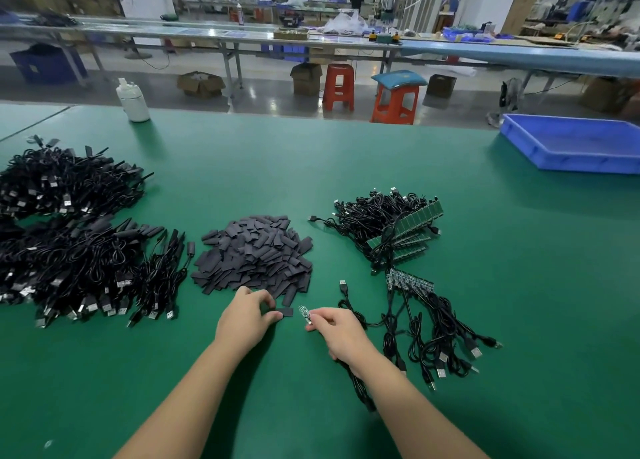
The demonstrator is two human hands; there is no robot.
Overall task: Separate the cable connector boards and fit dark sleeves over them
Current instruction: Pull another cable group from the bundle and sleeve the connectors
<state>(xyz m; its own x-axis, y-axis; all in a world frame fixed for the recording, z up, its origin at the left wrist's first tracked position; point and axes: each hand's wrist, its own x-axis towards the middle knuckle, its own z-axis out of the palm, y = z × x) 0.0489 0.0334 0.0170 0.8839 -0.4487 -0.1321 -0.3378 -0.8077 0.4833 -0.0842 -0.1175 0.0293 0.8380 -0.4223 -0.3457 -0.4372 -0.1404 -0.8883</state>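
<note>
Head camera is giving me a wide look down over the green table (pixel 346 167), and I am watching two bare hands working near its 6 o'clock edge. I am seeing the left hand (pixel 247 315) pinching a dark sleeve (pixel 282 311) between thumb and curled fingers, with the sleeve lying low against the table just at the near foot of the sleeve pile (pixel 254 252). I am seeing the right hand (pixel 337 328) pinching a small connector board (pixel 305 314) between thumb and forefinger, the board's free end pointing toward 11 o'clock and sitting just beside the sleeve without touching it. The board's black cable (pixel 360 386) is running under the right wrist toward 6 o'clock.

At 3 o'clock from the hands, a bunch of loose cables (pixel 433 334) is lying fanned out, its boards still joined in a strip (pixel 410 280) at the far end. Beyond that, toward 1 o'clock, a bigger bundle of cables with green board strips (pixel 405 224) is resting on the table. Off at 9 to 10 o'clock, big heaps of black cables (pixel 79 244) are filling the left side. A white bottle (pixel 132 100) is standing at the far edge around 11 o'clock, and a blue tray (pixel 571 147) is sitting at 2 o'clock
</note>
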